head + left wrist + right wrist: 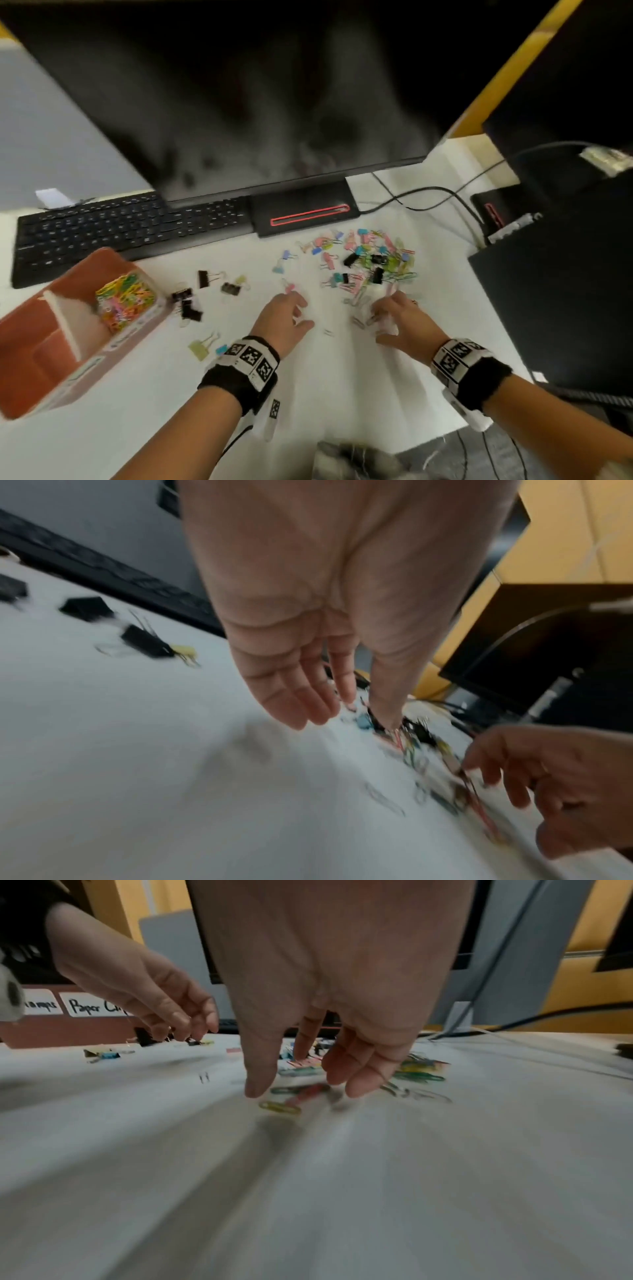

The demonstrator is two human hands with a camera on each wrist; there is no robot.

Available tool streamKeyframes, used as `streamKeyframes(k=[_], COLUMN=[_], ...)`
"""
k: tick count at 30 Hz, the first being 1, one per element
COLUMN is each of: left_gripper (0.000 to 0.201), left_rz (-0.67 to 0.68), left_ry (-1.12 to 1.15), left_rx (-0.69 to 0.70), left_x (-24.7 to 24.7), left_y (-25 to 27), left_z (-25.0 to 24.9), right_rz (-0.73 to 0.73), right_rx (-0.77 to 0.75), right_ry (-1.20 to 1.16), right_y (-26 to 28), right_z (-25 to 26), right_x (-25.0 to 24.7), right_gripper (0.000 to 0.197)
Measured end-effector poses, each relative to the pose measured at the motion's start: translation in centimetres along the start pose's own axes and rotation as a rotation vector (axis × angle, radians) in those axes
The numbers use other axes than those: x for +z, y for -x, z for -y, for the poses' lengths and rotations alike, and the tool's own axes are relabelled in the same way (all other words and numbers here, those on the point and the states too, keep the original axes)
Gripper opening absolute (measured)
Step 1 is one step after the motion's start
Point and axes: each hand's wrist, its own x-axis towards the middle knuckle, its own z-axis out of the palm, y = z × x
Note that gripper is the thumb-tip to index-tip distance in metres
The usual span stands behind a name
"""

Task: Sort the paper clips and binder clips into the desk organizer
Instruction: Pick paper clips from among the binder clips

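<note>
In the head view, a brown desk organizer (65,329) sits at lower left, its long axis running from the lower left corner toward the frame's middle; its upper compartment holds a heap of coloured paper clips (124,301). Mixed binder clips (368,262) lie scattered right of centre, with black binder clips (186,303) just beside the organizer. The left hand (282,318) and right hand (400,317) hover below the pile, fingers loosely spread, holding nothing.

In the left wrist view, the left hand's fingers (301,696) hang straight and empty above the white desk (137,750).

In the right wrist view, a yellow paper clip (279,1108) lies flat, long axis left to right, just below the right hand's relaxed fingertips (257,1088), apart from them.
</note>
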Motion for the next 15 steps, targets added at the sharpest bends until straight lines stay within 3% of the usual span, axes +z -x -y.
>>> streamKeyframes(k=[3,6,10,15], left_gripper=[0.042,0.036,0.008,0.006], left_rz=[0.06,0.137,0.092,0.05], left_ry=[-0.067,-0.177,-0.226,-0.297], left_rx=[0.004,0.058,0.094,0.101], left_x=[3.3,5.3,5.5,5.9], left_y=[-1.2,-2.4,-3.8,-3.6], left_z=[-1.1,-1.6,-2.4,-2.4], right_rz=[0.023,0.015,-0.027,-0.103], right_rx=[0.001,-0.057,-0.145,-0.219], right_ry=[-0.014,-0.054,-0.133,-0.111], right_y=[0.3,-0.8,-2.7,-4.5], right_z=[-3.2,-4.5,-4.4,-3.7], right_x=[0.3,0.6,0.2,0.3], right_gripper=[0.065,0.064,0.055,0.053])
